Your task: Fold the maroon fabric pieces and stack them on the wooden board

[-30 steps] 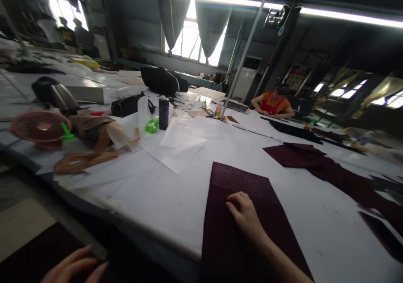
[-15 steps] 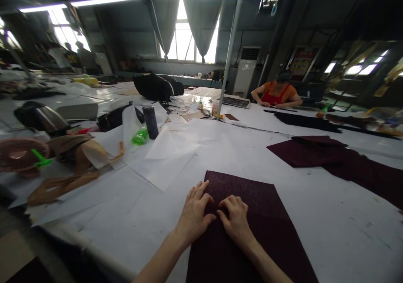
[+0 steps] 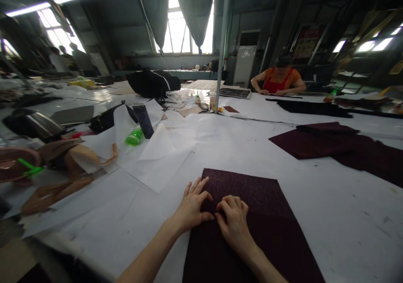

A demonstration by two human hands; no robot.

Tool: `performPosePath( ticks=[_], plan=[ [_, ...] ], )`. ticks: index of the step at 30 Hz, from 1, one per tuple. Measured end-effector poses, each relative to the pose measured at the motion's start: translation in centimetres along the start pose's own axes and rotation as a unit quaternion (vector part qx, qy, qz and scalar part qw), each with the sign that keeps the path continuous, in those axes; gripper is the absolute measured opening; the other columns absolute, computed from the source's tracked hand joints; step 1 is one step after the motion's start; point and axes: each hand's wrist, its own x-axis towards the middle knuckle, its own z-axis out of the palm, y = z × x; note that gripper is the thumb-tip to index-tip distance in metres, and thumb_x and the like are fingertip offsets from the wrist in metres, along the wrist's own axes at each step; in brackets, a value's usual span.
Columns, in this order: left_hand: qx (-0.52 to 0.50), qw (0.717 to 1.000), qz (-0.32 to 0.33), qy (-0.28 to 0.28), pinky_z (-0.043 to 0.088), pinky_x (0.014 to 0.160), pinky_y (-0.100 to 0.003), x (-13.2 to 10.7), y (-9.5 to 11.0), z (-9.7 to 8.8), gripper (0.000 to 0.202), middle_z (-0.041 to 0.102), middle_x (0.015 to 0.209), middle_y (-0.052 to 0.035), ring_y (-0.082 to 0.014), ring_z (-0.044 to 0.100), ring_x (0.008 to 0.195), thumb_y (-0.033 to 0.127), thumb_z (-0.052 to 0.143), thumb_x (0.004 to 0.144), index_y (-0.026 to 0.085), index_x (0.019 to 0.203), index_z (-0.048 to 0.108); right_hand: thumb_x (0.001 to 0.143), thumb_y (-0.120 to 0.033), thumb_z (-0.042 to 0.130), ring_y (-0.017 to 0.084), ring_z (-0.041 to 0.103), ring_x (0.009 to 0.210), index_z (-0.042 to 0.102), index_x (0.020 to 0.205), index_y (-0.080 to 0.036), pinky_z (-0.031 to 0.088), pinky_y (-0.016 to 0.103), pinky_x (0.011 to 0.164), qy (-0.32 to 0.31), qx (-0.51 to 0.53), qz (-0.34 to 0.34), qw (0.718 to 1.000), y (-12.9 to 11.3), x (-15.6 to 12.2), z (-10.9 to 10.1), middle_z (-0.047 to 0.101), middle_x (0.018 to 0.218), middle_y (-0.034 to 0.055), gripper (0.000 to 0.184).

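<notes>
A dark maroon piece of fabric (image 3: pixel 241 192) lies flat on the white-covered table (image 3: pixel 151 232), its far edge straight and its near part running out of view. My left hand (image 3: pixel 192 207) rests over the fabric's left edge, fingers spread and thumb stretched toward the other hand. Just beside that thumb, my right hand (image 3: pixel 234 220) has its thumb and curled fingers drawn together in a pinch on the fabric. The tiny spot between the right fingertips is hard to make out.
More maroon fabric (image 3: pixel 336 142) lies at right. White paper sheets (image 3: pixel 163 165), a green bottle (image 3: pixel 134 137), a dark cylinder (image 3: pixel 143 121) and a pink fan (image 3: pixel 19 163) are at left. A metal pole (image 3: pixel 222 52) rises beyond; a co-worker (image 3: pixel 280 81) sits across the table.
My right thumb and fingertips have drawn closer together on the fabric. My left hand stays spread at the fabric's edge. The whole view has shifted and tilted slightly.
</notes>
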Motion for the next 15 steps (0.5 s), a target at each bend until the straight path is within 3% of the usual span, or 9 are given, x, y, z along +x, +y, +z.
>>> performPosePath(
  ticks=[4,7,11,13,15],
  plan=[
    [0.042,0.997,0.06,0.031,0.007,0.116,-0.051,0.0,1.3,-0.7,0.052,0.023,0.154,-0.0029,-0.0261,0.012,0.143,0.025,0.078,0.064,0.026,0.11,0.055,0.079,-0.008,0.052,0.021,0.047,0.096,0.052,0.08,-0.021,0.027,0.039,0.088,-0.004,0.005,-0.033,0.999,-0.5,-0.3,-0.4,0.057,0.092,0.0021,0.013],
    [0.072,0.992,0.102,0.018,0.008,0.116,-0.047,0.1,1.5,-1.4,0.037,0.041,0.144,-0.0006,-0.0247,0.023,0.14,0.028,0.078,0.064,0.025,0.097,0.06,0.079,-0.006,0.049,0.021,0.047,0.095,0.05,0.079,-0.02,0.026,0.038,0.085,-0.005,0.023,-0.048,0.999,-0.6,-0.4,-0.6,0.057,0.085,0.0015,0.014],
    [0.113,0.992,0.057,0.002,0.013,0.113,-0.05,0.0,0.3,-2.9,0.035,0.053,0.129,-0.0053,-0.0303,0.037,0.13,0.044,0.082,0.058,0.019,0.067,0.059,0.08,-0.007,0.048,0.02,0.049,0.091,0.05,0.083,-0.02,0.026,0.037,0.085,0.002,0.036,-0.047,0.998,-0.6,-0.4,-0.7,0.057,0.082,0.0005,0.013],
    [0.122,0.992,0.038,0.021,0.017,0.111,-0.05,-0.2,0.3,-3.4,0.036,0.055,0.125,-0.0061,-0.0299,0.042,0.124,0.045,0.082,0.058,0.019,0.07,0.06,0.081,-0.008,0.049,0.019,0.051,0.091,0.051,0.088,-0.02,0.026,0.038,0.086,0.008,0.036,-0.045,0.998,-0.5,-0.4,-0.6,0.059,0.086,0.001,0.015],
    [0.111,0.992,0.045,0.037,0.025,0.106,-0.046,-0.2,0.9,-3.6,0.037,0.057,0.12,-0.0049,-0.0267,0.048,0.115,0.042,0.081,0.061,0.021,0.085,0.061,0.08,-0.008,0.049,0.02,0.052,0.093,0.052,0.1,-0.021,0.027,0.038,0.086,0.012,0.031,-0.051,0.998,-0.5,-0.4,-0.5,0.061,0.092,0.0026,0.024]
  ],
)
